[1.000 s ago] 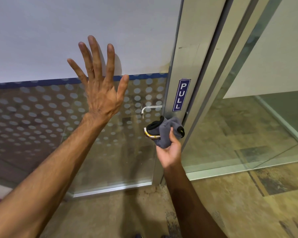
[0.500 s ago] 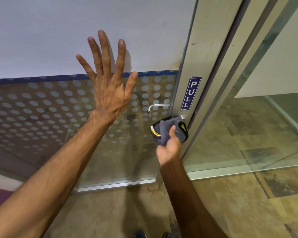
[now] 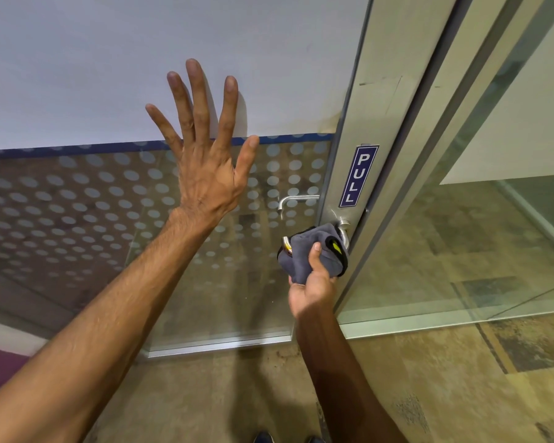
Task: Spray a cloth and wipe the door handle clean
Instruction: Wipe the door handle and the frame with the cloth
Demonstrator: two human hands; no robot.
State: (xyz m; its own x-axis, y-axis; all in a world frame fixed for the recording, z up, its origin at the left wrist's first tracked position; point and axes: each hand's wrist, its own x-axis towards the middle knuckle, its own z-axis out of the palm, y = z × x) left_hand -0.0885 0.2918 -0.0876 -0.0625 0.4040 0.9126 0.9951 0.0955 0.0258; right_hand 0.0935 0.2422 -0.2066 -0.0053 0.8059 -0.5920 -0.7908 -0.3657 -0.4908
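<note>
- Curved silver metal door handle point(image 3: 342, 230) on the grey metal door frame point(image 3: 375, 129), mostly wrapped in a grey microfibre cloth with black-and-yellow edging point(image 3: 314, 254).
- My right hand point(image 3: 311, 282) is clamped on cloth and handle, thumb on top.
- My left hand point(image 3: 205, 161) is flat against the dotted frosted glass door panel point(image 3: 77, 203), fingers spread, holding nothing.
- Blue "PULL" sign point(image 3: 359, 175) just above the handle.
</note>
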